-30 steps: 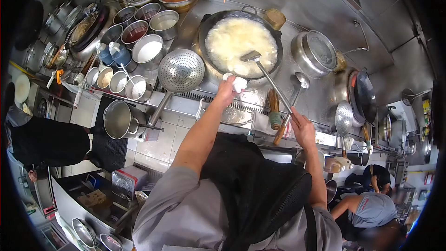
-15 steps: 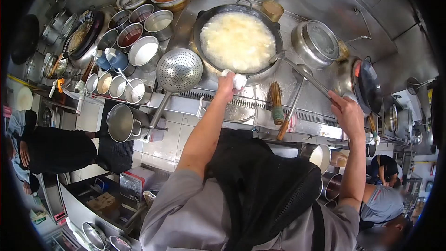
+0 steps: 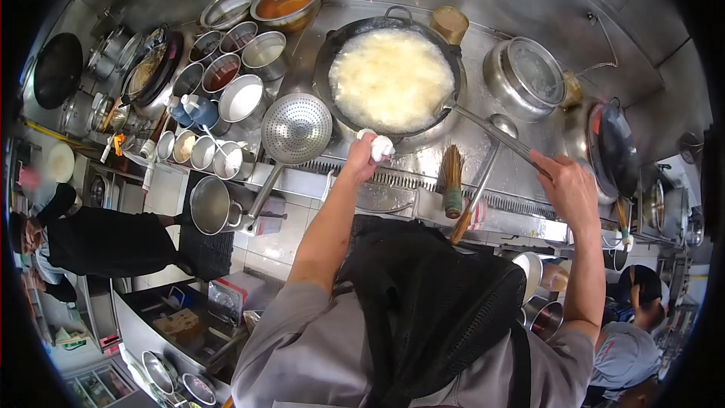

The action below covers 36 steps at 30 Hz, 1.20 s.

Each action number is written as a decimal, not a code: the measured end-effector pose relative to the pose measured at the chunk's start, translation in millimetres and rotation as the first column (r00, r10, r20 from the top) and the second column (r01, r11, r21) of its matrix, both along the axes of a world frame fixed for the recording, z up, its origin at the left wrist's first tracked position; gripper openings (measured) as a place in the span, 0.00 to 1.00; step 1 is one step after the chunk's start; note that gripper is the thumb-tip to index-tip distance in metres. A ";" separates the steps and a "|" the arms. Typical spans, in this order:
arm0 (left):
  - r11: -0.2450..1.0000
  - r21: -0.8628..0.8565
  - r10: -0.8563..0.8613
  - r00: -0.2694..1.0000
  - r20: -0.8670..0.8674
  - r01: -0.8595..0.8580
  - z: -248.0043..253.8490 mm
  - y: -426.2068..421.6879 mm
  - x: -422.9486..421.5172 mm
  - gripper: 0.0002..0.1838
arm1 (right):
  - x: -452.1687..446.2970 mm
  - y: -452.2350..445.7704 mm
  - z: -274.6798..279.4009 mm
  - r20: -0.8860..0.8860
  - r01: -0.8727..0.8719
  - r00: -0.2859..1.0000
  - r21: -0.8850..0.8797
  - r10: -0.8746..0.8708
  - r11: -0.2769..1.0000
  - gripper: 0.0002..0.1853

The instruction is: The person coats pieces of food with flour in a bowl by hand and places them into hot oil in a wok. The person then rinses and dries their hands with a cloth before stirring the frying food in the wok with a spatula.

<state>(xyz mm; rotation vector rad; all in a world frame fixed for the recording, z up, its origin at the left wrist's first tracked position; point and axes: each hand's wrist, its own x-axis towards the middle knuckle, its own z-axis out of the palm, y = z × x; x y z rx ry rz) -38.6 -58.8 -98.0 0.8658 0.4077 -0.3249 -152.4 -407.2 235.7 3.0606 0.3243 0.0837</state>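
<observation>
A black wok point(image 3: 323, 68) full of pale, bubbling food in foamy liquid point(image 3: 389, 75) stands on the steel range in front of me. My left hand point(image 3: 361, 160) is closed on a bunched white cloth point(image 3: 382, 148) at the wok's near rim. In my right hand point(image 3: 568, 187) is the long handle of a metal cooking utensil point(image 3: 495, 133). It slants down to the wok's right edge, and its head is hidden in the foam. A bamboo brush point(image 3: 452, 181) and a ladle with a wooden handle point(image 3: 502, 127) lie between my hands.
A large perforated strainer point(image 3: 297, 128) rests left of the wok. Beyond it are metal seasoning pots point(image 3: 242, 98) and a bowl of orange liquid point(image 3: 287, 4). A lidded pot point(image 3: 525, 79) and a second wok point(image 3: 613, 151) stand to the right. Other people point(image 3: 627, 351) are at both sides.
My view has shifted slightly, so the range sits a little lower and further right. Both hands keep their grips, and the utensil stays at the wok's right edge.
</observation>
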 end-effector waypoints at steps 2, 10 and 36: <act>1.000 -0.013 -0.026 1.000 0.006 0.026 -3.9 4.0 1.8 0.15 | 11.4 -11.5 -15.1 -0.019 -0.017 1.000 0.028 0.017 0.999 0.20; 1.000 0.019 -0.011 0.998 -0.056 0.012 11.0 3.4 -3.6 0.13 | 67.5 -35.5 -127.0 -0.079 -0.031 0.996 0.204 0.048 0.978 0.21; 0.975 0.169 0.144 0.990 0.003 -0.143 -9.4 -8.9 0.2 0.12 | 148.9 77.3 -248.3 -0.145 0.011 0.983 0.672 0.117 0.740 0.26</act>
